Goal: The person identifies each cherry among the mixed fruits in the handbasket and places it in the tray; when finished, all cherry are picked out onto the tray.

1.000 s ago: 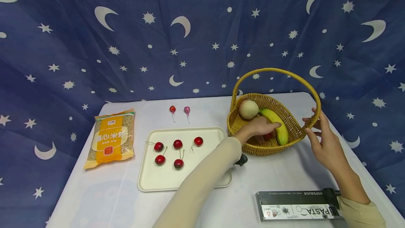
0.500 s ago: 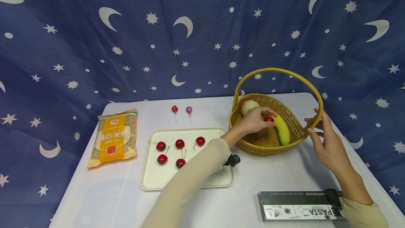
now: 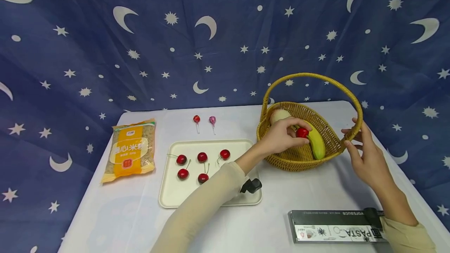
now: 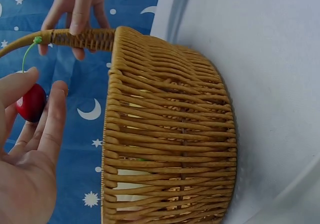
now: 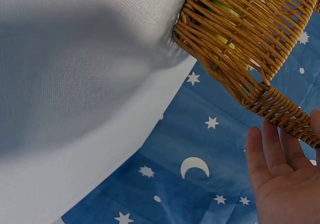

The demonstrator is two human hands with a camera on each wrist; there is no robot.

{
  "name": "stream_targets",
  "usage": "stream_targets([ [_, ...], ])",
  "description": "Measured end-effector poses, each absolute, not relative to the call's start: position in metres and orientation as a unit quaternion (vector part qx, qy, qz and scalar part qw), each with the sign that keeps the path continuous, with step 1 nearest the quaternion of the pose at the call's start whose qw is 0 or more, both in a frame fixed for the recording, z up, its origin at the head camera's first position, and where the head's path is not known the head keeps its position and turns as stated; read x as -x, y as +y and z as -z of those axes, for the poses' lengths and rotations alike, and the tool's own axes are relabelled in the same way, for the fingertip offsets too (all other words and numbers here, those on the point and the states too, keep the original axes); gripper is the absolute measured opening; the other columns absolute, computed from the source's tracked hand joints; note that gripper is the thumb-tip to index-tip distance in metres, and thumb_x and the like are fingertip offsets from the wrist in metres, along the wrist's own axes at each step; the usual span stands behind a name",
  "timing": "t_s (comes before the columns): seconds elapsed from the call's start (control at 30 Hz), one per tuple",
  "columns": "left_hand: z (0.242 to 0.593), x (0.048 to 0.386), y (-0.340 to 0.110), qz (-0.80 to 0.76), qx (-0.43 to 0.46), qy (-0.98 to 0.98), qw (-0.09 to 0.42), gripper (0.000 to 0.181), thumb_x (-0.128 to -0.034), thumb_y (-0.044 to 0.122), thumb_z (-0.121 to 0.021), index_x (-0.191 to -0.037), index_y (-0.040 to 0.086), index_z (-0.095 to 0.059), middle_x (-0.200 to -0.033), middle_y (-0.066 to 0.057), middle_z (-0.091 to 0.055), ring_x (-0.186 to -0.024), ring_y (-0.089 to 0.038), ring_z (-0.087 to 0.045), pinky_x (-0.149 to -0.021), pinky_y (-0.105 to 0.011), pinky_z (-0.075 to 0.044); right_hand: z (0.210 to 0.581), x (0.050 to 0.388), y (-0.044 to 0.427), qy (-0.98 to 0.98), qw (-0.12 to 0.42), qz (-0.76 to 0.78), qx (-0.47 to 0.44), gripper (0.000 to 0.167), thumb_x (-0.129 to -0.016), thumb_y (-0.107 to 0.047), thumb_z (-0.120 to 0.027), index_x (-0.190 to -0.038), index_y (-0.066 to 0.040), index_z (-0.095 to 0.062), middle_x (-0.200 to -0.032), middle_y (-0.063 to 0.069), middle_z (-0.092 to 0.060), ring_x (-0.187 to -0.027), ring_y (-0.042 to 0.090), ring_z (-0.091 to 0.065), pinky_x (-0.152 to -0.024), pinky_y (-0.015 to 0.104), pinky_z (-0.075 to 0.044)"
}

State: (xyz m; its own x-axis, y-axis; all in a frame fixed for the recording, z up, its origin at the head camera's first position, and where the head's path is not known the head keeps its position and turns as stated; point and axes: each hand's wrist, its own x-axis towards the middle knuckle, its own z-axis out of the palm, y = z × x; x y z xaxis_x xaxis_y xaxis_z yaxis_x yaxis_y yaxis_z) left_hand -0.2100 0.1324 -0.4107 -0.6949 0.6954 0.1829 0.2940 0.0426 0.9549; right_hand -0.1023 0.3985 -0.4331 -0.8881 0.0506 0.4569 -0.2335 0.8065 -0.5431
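My left hand [image 3: 281, 138] pinches a red cherry [image 3: 302, 132] above the wicker basket [image 3: 286, 165]. In the left wrist view the cherry [image 4: 32, 103] sits between thumb and fingers, its green stem upward. Inside the basket lie a yellow banana [image 3: 317, 145] and a pale round fruit [image 3: 279, 115], partly hidden by that hand. My right hand [image 3: 367, 159] holds the lower right end of the basket handle [image 3: 358, 116], thumb in front and fingers behind. The right wrist view shows its fingers against the wrapped handle [image 5: 287, 115].
Several cherries [image 3: 183, 173] lie on a cream tray [image 3: 175, 202], partly under the left sleeve. Two lollipops [image 3: 197, 119] are behind it. An orange-labelled bag [image 3: 130, 149] lies at left. A dark pasta box [image 3: 334, 225] lies near the right forearm.
My left hand has risen from the basket's bottom with the cherry and drawn slightly back toward its near left rim. My right hand stays on the handle.
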Motion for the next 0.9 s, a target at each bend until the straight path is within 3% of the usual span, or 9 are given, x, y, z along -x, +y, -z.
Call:
stream_targets([
  [0.23, 0.406, 0.204, 0.119, -0.610, -0.354, 0.689, 0.165, 0.031, -0.0939, 0.001, -0.079, -0.124, 0.003, -0.072, -0.126, -0.007, -0.067, -0.082, -0.006, -0.063, -0.079, -0.013, -0.057, 0.433, 0.105, 0.400, -0.922, 0.229, -0.308, -0.052, 0.078, -0.106, -0.003, -0.061, -0.169, -0.028, -0.022, -0.136, 0.026, -0.066, -0.114, -0.030, -0.037, -0.089, -0.008, -0.030],
  [0.57, 0.403, 0.197, 0.094, -0.618, -0.345, 0.692, 0.141, 0.028, -0.0944, -0.002, -0.076, -0.121, 0.006, -0.073, -0.130, -0.011, -0.068, -0.103, -0.004, -0.066, -0.092, -0.017, -0.060, 0.430, 0.103, 0.397, -0.921, 0.227, -0.311, -0.053, 0.081, -0.107, -0.003, -0.060, -0.170, -0.033, -0.019, -0.138, 0.026, -0.065, -0.115, -0.031, -0.037, -0.091, -0.010, -0.028],
  [0.9, 0.404, 0.191, 0.068, -0.645, -0.326, 0.681, 0.122, 0.028, -0.0908, -0.011, -0.074, -0.117, -0.003, -0.072, -0.126, -0.018, -0.064, -0.107, -0.007, -0.064, -0.095, -0.023, -0.062, 0.430, 0.101, 0.397, -0.921, 0.223, -0.317, -0.049, 0.081, -0.107, -0.004, -0.059, -0.169, -0.036, -0.019, -0.138, 0.026, -0.064, -0.115, -0.030, -0.038, -0.091, -0.010, -0.027],
])
